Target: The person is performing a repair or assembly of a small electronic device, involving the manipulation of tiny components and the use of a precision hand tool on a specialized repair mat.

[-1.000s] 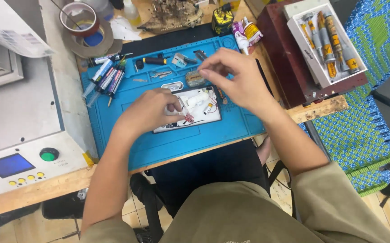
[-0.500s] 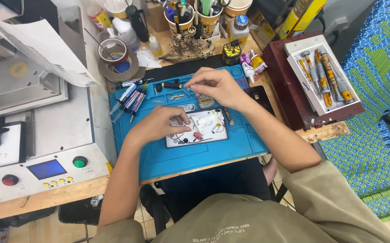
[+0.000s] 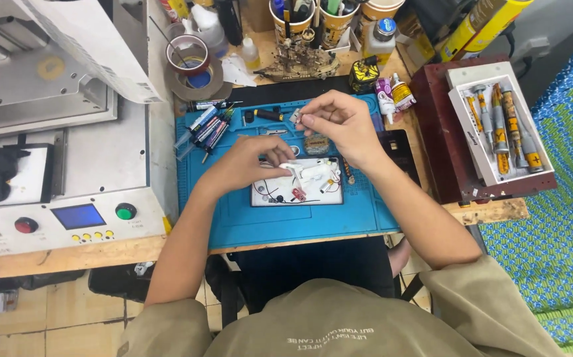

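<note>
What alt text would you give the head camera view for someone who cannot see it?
A person's left hand rests on a small white tray of tiny parts while the right hand pinches a small piece above a blue work mat. A grey machine sits left, a box of tools right.

The tiny part pinched in the right hand is too small to make out (maybe metal?). The left hand covers part of the white tray, and the grey machine runs off-frame.

Over a blue rubber work mat, the left hand pins a small white plastic part onto a white rectangular tray. The right hand pinches a tiny grey piece just above.
</note>
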